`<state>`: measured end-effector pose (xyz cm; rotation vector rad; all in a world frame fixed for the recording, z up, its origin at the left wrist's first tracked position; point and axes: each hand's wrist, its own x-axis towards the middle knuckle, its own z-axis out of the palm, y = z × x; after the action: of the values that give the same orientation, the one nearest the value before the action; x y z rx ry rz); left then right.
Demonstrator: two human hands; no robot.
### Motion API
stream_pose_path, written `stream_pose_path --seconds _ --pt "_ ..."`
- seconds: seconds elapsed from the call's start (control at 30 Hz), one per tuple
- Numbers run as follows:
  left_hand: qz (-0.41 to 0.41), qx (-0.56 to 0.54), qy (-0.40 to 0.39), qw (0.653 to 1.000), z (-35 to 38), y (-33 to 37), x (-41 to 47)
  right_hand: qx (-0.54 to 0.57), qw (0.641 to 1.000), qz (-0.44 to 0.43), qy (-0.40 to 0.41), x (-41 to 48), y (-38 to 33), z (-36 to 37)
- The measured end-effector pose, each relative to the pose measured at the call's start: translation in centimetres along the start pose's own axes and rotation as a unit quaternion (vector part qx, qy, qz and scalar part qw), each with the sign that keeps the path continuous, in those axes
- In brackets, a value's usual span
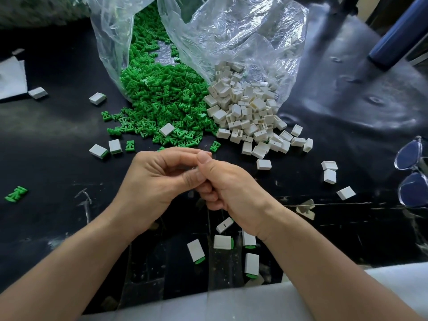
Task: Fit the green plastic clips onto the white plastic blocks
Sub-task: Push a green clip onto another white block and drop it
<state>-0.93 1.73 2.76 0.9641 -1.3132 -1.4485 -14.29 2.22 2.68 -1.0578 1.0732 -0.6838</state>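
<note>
1. On the scuffed black table (58, 140), centre: left hand (159, 179) and right hand (222, 181), curled fingertips meeting; whatever they hold is hidden, grasp undeterminable.
2. Beyond: green plastic clips (162, 98), ribbed, heaped beside white plastic blocks (245, 117), boxy and hollow, both spilling from crinkled clear bags (243, 31).
3. Near the wrists: fitted blocks (223, 242), green-ended.
4. Right edge: glasses (412, 172), cut off.

Matt black scuffed worktop (58, 140) bearing two crumpled clear plastic bags (243, 31), mouths open toward the viewer and lying side by side. Clear-framed spectacles with blue-tinted lenses (414, 191) lie at the right edge. A flat white sheet (11, 77) lies at the left edge. A dark blue cylindrical bar (398, 35) slants over a glossy black padded surface (347, 89), upper right. A pale grey sheet (231, 306) borders the near edge.
</note>
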Motion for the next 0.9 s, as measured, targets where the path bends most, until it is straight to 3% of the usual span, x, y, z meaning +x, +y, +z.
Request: stream_pose_path --seconds 0.27,0.57,0.9 --pt "-0.011 -0.018 0.001 1.000 -0.3 0.1 0.2 0.047 0.997 -0.001 -0.057 0.1 -0.6 -0.5" --pt "-0.062 -0.008 0.007 0.998 -0.8 0.0 0.3 -0.026 0.999 -0.019 -0.037 0.2 -0.5 -0.8" --pt "-0.053 -0.064 0.010 0.997 -0.4 0.3 0.3 0.041 0.996 -0.018 -0.073 0.2 -0.6 -1.1"
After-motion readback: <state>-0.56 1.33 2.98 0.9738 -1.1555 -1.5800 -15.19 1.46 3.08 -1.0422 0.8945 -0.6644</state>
